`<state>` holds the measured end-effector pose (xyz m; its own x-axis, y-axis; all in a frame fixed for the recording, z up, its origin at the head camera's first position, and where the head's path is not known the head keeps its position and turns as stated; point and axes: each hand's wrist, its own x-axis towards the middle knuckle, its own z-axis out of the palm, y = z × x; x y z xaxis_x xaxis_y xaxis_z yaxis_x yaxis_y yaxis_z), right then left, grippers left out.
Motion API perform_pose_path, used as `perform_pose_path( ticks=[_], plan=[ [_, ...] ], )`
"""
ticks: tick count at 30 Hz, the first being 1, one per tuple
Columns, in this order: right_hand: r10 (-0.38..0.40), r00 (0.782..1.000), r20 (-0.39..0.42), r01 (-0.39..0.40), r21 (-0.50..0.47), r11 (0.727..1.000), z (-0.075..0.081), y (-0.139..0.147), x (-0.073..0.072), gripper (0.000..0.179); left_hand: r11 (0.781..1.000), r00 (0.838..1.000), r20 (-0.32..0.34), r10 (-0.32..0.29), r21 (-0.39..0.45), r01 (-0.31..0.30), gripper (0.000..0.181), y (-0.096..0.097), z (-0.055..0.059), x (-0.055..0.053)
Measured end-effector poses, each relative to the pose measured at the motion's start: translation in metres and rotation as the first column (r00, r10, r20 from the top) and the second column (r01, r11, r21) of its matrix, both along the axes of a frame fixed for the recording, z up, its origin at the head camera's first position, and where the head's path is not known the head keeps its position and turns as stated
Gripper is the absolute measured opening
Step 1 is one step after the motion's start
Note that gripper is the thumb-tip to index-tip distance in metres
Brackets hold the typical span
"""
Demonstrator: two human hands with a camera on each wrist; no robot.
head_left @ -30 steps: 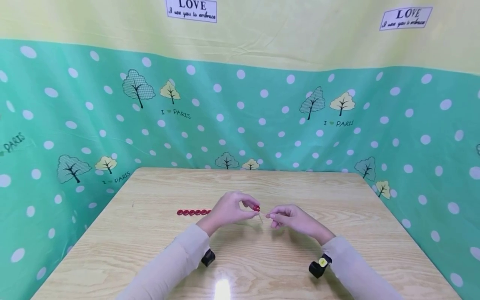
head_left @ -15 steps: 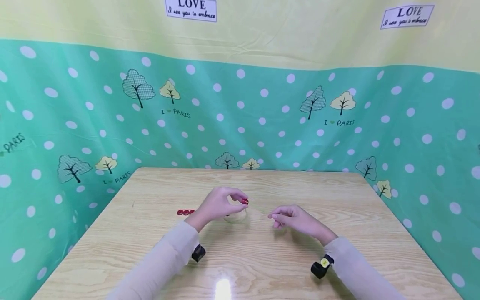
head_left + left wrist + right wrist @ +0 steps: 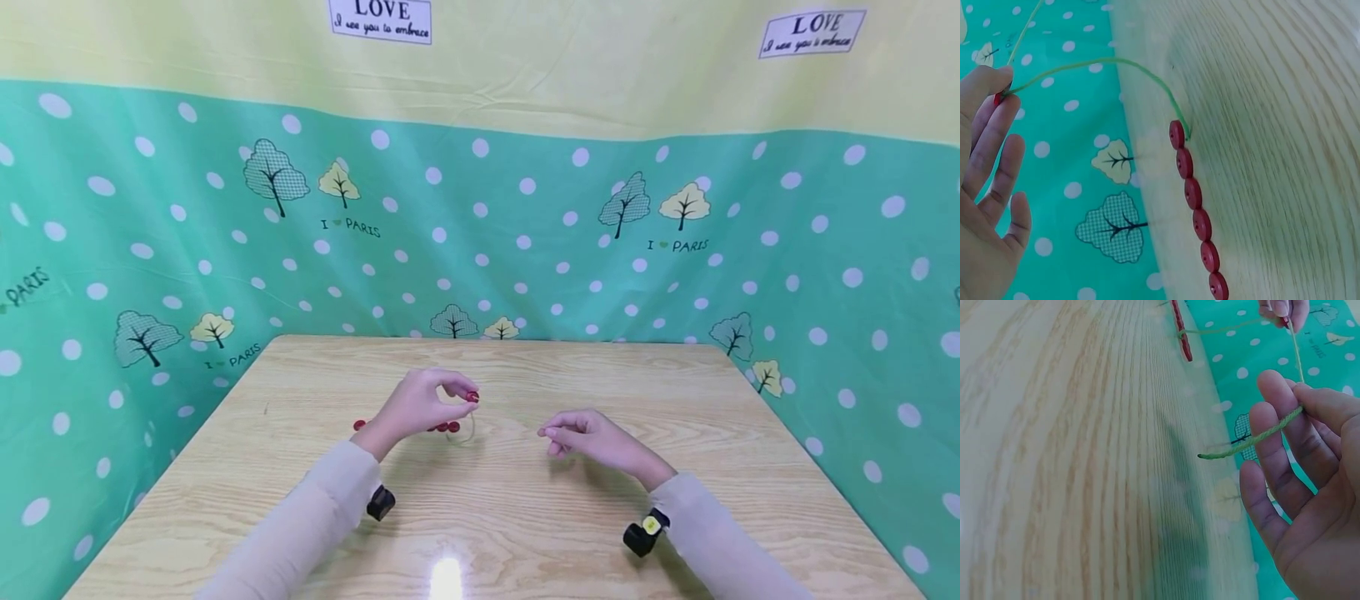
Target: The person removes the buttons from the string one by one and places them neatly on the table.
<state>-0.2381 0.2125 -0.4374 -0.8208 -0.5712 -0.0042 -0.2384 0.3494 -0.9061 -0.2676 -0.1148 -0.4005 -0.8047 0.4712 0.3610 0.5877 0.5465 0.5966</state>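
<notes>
My left hand [image 3: 420, 402] pinches a red button [image 3: 472, 397] between thumb and forefinger, above the table. A green string [image 3: 1110, 60] meets that button: one strand rises out of the left wrist view, the other arcs down to the end of a row of red buttons [image 3: 1193, 193] on the tabletop. In the head view my left hand and wrist cover part of that row. My right hand [image 3: 588, 437] pinches the string near one end, and in the right wrist view the dark-tipped end [image 3: 1229, 453] hangs past the fingers. The string stretches between both hands.
The wooden table [image 3: 525, 517] reaches back to a green dotted cloth [image 3: 480, 233] that hangs behind it and at both sides. Black wrist cameras sit under the left sleeve [image 3: 322, 500] and the right sleeve [image 3: 712, 533].
My left hand has moved left and slightly up with the button, away from my right hand, which stays nearly still. The right end of the button row now shows beneath the left hand.
</notes>
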Motion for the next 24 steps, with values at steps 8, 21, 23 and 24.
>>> perform_pose_path(
  ticks=[8,21,23,24],
  plan=[
    [-0.019,1.000,-0.004,0.019,0.003,1.000,0.002,0.002,0.000,0.033,1.000,0.999,-0.039,0.023,-0.001,-0.023,0.023,-0.009,0.002,-0.001],
    [-0.034,0.999,-0.016,0.035,0.022,0.999,0.004,0.005,0.002,0.035,0.998,0.997,-0.048,0.069,0.007,-0.068,0.022,-0.028,0.004,-0.003],
    [-0.031,0.999,-0.012,0.031,0.017,0.999,0.004,0.005,0.001,0.035,0.997,0.996,-0.047,0.073,0.009,-0.072,0.022,-0.031,0.004,-0.003],
    [-0.030,0.999,-0.011,0.030,0.016,0.999,0.004,0.005,0.001,0.035,0.997,0.996,-0.050,0.075,0.009,-0.075,0.023,-0.033,0.004,-0.003]
  ],
)
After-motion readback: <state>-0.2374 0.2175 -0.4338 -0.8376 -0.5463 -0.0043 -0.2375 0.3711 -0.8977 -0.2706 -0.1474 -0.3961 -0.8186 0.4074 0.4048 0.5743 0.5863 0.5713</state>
